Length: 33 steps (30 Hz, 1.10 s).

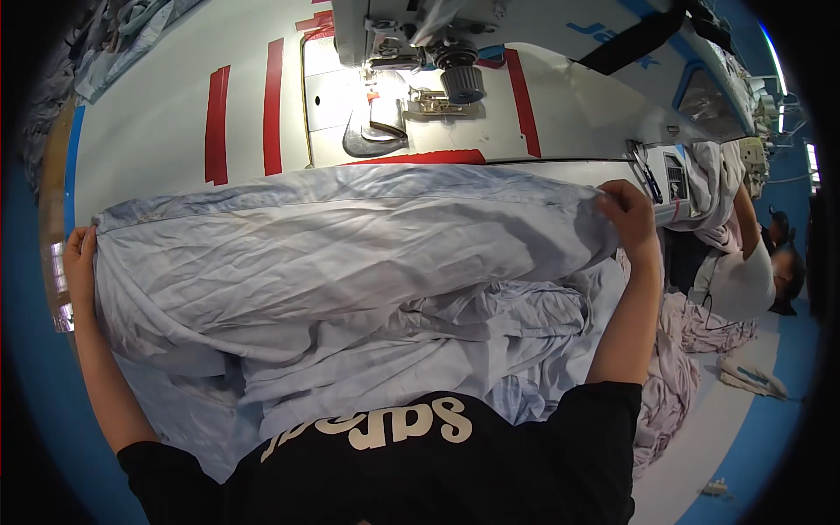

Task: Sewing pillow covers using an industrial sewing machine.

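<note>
A wide pale blue-grey cloth [350, 245] with a hemmed upper edge is stretched across the front of the sewing table. Its far left corner is pinched in my left hand [80, 249], fingers closed. At the right end of the same edge, my right hand [632, 214] grips the fabric between thumb and fingers. The rest of the cloth falls in loose folds toward my lap. Beyond the hemmed edge stands a sewing machine [459, 83], its lit needle area and presser foot apart from the cloth.
Red tape strips [273, 105] mark the white sewing table [157, 122]. Scissors-like tools [646, 171] lie by the table's right edge. More fabric is heaped at the far left [131, 39] and on the right [669, 376]. Another person [739, 276] works at the right.
</note>
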Each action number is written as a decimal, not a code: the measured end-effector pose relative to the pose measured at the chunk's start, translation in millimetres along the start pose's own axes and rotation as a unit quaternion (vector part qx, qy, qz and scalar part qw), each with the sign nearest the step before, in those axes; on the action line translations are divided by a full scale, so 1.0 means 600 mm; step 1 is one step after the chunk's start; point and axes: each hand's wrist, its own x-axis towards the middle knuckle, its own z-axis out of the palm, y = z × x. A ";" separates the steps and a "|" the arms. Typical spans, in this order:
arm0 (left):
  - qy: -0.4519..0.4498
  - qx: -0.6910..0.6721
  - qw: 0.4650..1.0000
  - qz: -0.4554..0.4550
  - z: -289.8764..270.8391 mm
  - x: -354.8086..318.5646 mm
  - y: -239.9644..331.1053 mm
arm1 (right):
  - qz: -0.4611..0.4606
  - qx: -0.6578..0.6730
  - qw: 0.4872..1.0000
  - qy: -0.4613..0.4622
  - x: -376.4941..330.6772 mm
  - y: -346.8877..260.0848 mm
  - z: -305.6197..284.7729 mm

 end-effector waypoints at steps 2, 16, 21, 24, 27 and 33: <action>0.004 0.017 1.000 -0.007 -0.018 -0.002 -0.028 | -0.016 0.045 0.999 -0.017 -0.019 -0.018 0.008; 0.436 0.038 0.899 -0.011 -0.183 -0.298 -0.287 | -0.424 -0.140 0.894 0.034 -0.282 0.009 0.160; 0.460 -0.092 0.882 -0.039 -0.138 -0.371 -0.332 | -0.405 -0.117 0.906 0.044 -0.320 0.052 0.198; 0.456 -0.100 0.883 -0.052 -0.127 -0.403 -0.346 | -0.394 -0.131 0.909 0.048 -0.338 0.068 0.208; 0.462 -0.086 0.879 -0.080 -0.117 -0.432 -0.356 | -0.386 -0.124 0.913 0.044 -0.349 0.080 0.216; 0.483 -0.101 0.865 -0.094 -0.077 -0.481 -0.352 | -0.386 -0.123 0.911 0.073 -0.363 0.092 0.222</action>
